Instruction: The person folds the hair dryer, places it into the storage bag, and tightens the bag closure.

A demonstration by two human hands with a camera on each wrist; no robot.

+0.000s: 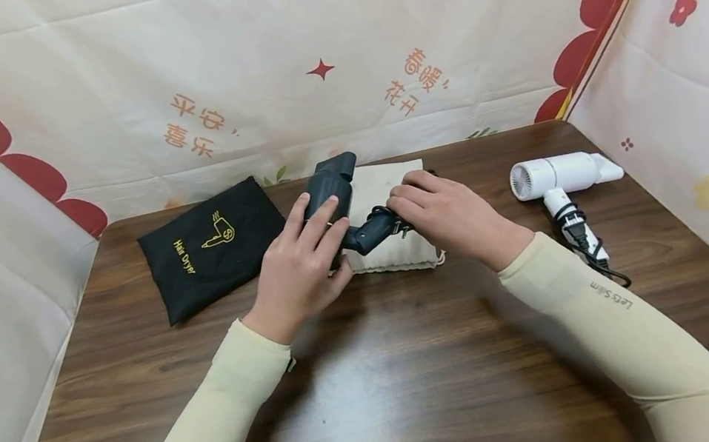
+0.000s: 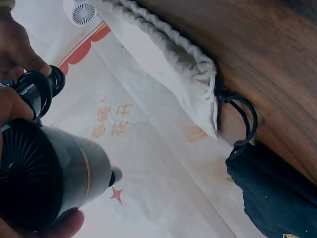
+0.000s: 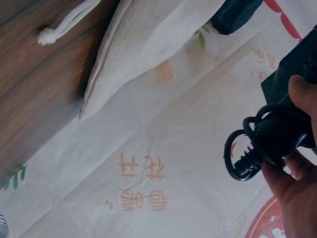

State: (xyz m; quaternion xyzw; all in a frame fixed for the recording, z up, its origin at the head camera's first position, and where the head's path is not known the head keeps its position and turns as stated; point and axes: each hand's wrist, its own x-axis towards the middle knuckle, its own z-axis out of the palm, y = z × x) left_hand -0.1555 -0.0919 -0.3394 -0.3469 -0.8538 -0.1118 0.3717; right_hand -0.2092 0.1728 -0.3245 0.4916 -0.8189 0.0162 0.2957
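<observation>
A dark blue hair dryer (image 1: 328,188) with a folding handle (image 1: 375,232) is held up over a cream drawstring bag (image 1: 393,261) lying on the table. My left hand (image 1: 299,273) grips its barrel, fingers across the top; the left wrist view shows the ribbed rear grille (image 2: 22,173) facing the camera. Around the handle's end, where a black cord (image 3: 237,153) is wound in loops, my right hand (image 1: 451,216) holds on with thumb and fingers. The cord's loops stick out past the fingers in the right wrist view.
Left of the cream bag lies a flat black pouch (image 1: 219,268) printed with a yellow dryer. A white hair dryer (image 1: 563,172), its black cord (image 1: 591,261) wrapped on the handle, lies at the right. Patterned cloth (image 1: 302,26) hangs behind the wooden table (image 1: 417,392) and at both sides.
</observation>
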